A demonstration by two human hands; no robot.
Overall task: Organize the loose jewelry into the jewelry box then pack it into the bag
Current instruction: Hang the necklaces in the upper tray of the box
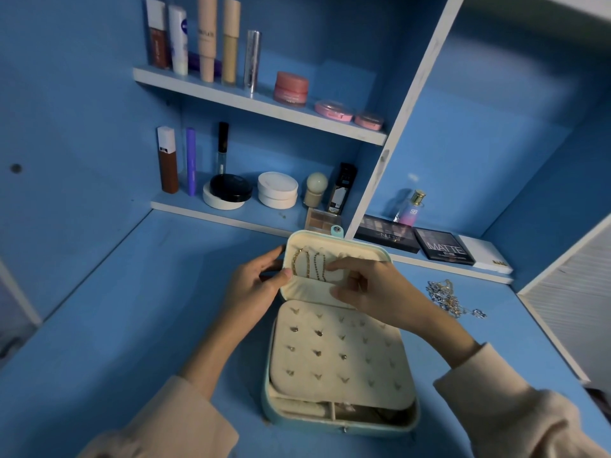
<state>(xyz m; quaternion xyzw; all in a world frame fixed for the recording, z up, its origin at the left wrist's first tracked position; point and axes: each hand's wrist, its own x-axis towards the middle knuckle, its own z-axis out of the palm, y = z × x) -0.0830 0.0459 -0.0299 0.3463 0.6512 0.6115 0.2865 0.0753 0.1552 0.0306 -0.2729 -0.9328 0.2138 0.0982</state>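
A light-teal jewelry box [340,421] with cream lining lies open on the blue desk. Its earring panel [340,355] holds several small studs. Gold chains [309,264] hang inside the raised lid [334,247]. My left hand [254,285] grips the lid's left edge, thumb on the cream pocket flap. My right hand [370,292] has its fingers curled at the lid's pocket, pinching at the lining beside the chains. A tangle of loose silver and gold jewelry [453,299] lies on the desk to the right of the box. No bag is in view.
Two wall shelves behind the box carry cosmetic tubes [206,38], jars [277,190] and compacts [334,110]. Eyeshadow palettes [443,247] and a perfume bottle [410,209] sit on a low ledge at the right. A white slatted panel [575,302] borders the desk's right side.
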